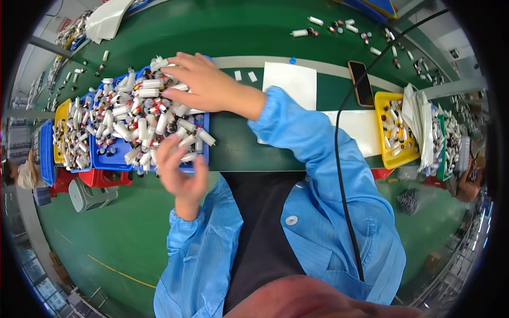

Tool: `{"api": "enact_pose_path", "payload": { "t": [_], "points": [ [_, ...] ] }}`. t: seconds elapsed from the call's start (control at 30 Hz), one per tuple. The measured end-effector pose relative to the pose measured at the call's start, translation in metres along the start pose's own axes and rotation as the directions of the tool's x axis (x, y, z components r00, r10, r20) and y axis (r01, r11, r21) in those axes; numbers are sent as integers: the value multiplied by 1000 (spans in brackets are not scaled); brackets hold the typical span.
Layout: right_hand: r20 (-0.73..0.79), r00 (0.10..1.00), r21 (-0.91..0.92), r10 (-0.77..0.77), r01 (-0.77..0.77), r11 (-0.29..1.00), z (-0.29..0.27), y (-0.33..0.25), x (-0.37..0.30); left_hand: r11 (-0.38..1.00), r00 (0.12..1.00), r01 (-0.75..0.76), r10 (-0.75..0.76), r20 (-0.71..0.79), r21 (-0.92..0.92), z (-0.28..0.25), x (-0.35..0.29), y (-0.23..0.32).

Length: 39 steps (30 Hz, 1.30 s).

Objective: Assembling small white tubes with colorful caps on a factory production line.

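Note:
A big heap of small white cylinders (142, 129) with black ends and red bits fills a blue tray (205, 139) on the left of the bench. My right hand (204, 85) reaches across over the far right part of the heap. Its fingers are stretched out and apart, and the fingertips touch or hover just above the cylinders; which, I cannot tell. By the tray's front edge, my left hand (183, 168) is held with fingers spread and curved, beside the nearest cylinders. Nothing shows in either palm.
White sheets (297, 79) and a phone (361, 84) lie right of the tray. A yellow tray (389, 155) with similar parts stands farther right. A black cable (338, 143) crosses the view. Loose parts lie along the bench's far side. Stools (90, 195) stand at the left; people sit at both edges.

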State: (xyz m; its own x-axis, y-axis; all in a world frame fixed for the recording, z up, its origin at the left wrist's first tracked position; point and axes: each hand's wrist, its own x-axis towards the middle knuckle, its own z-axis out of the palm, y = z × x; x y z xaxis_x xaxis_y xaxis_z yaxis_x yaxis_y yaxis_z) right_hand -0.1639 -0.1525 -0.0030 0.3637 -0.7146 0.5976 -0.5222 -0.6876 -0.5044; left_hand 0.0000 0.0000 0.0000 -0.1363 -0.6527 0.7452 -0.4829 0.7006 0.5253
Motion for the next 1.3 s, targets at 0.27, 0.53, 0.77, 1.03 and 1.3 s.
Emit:
{"api": "enact_pose_path", "payload": {
  "t": [0.27, 0.53, 0.77, 1.03, 1.3],
  "points": [
    [38, 923, -281, 384, -358, 890, -191, 87, -167, 996, 810, 88, -61, 583, -18, 116, 26, 21],
    [276, 926, -367, 258, -147, 919, -171, 71, -225, 970, 685, -139, -50, 727, 198, 223, 19, -11],
    [311, 903, -260, 296, -219, 940, -183, 48, -235, 952, 687, -107, -139, 713, 288, 222, 21, 10],
    [76, 922, -347, 379, -332, 877, -192, 14, -244, 923, 686, -17, -269, 676, 384, 329, 163, -36],
    [40, 909, -357, 415, -375, 855, -185, 15, -258, 960, 807, 107, -236, 541, 259, 388, 178, -115]
  ]
}}
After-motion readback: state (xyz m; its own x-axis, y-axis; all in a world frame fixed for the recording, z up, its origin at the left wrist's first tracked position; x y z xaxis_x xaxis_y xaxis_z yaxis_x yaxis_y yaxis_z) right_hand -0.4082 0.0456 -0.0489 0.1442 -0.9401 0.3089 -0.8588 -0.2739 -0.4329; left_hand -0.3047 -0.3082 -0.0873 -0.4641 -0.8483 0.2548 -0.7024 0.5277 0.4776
